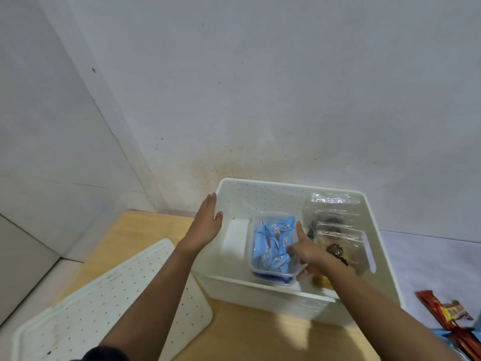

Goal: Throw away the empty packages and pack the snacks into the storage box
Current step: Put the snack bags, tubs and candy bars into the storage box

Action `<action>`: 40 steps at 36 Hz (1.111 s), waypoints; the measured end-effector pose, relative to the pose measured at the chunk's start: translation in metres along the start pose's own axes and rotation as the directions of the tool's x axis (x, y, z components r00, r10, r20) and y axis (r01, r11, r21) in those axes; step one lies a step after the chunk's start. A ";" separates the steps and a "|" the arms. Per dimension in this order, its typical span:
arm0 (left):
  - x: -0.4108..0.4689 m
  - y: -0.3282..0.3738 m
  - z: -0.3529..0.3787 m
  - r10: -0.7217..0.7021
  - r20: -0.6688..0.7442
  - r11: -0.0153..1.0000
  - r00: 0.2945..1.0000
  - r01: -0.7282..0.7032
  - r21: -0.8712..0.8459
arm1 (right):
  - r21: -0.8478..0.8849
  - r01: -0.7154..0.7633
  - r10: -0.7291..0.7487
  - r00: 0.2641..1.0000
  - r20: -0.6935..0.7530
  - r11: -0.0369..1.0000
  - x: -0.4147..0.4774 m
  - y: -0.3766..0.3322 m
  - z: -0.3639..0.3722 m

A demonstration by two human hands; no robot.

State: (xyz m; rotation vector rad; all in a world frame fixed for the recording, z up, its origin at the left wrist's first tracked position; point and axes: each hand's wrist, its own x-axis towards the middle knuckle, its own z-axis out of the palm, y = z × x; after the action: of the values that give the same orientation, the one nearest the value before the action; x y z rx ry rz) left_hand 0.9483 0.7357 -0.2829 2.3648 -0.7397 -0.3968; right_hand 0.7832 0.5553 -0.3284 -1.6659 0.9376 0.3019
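Observation:
A white perforated storage box [281, 287] stands on the wooden table against the wall. Inside it sits a clear plastic tub [256, 267] filled with several blue snack packets [270, 243]. Clear bags of cookies [335, 230] stand upright in the box's right half. My left hand [208, 222] is open, its fingers straight and its palm against the box's upper left corner. My right hand [305, 250] reaches into the box, with the thumb up along the tub's right edge and the fingers on the blue packets; the grip itself is unclear.
The box's white perforated lid [109, 303] lies flat on the table at the lower left. Red and orange snack wrappers [447, 316] lie on the white surface at the far right. White walls close the back and left.

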 end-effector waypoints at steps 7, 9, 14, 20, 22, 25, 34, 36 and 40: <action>-0.008 0.007 -0.008 -0.099 0.056 0.969 0.994 0.109 -0.221 | 0.043 0.017 -0.016 1.000 -0.026 0.999 0.004 -0.017 0.016; -0.011 0.010 -0.009 -0.101 0.054 0.957 0.993 0.111 -0.267 | 0.066 0.029 -0.027 0.999 -0.032 0.997 0.007 -0.023 0.020; -0.013 0.014 -0.009 -0.116 0.041 0.925 0.992 0.123 -0.361 | 0.094 0.074 -0.071 0.997 -0.037 0.993 0.015 -0.036 0.034; -0.007 0.008 -0.007 -0.165 0.037 0.917 0.986 0.167 -0.363 | 0.017 0.127 -0.126 0.992 -0.027 0.992 0.024 -0.055 0.052; -0.008 0.011 -0.009 -0.150 0.030 0.917 0.988 0.150 -0.369 | 0.025 0.138 -0.137 0.990 -0.041 0.990 0.024 -0.059 0.058; -0.011 0.014 -0.011 -0.128 0.029 0.917 0.991 0.130 -0.377 | 0.057 0.159 -0.156 0.986 -0.052 0.986 0.024 -0.057 0.060; -0.014 0.011 -0.010 -0.070 0.005 0.950 0.998 0.068 -0.306 | 0.135 0.150 -0.151 0.988 -0.002 0.979 0.009 -0.045 0.053; -0.011 0.008 -0.007 -0.039 -0.057 0.982 0.998 0.028 -0.185 | 0.139 0.158 -0.159 0.987 -0.005 0.978 -0.001 -0.043 0.044; -0.011 0.011 0.002 0.011 -0.214 0.999 0.977 -0.020 -0.044 | 0.164 0.255 -0.246 0.966 -0.075 0.953 -0.029 -0.036 0.005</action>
State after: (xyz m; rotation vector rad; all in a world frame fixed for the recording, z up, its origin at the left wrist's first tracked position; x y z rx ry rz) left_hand 0.9339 0.7340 -0.2765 2.3119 -0.6407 -0.1473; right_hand 0.7911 0.5736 -0.2869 -1.6165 0.7583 0.0030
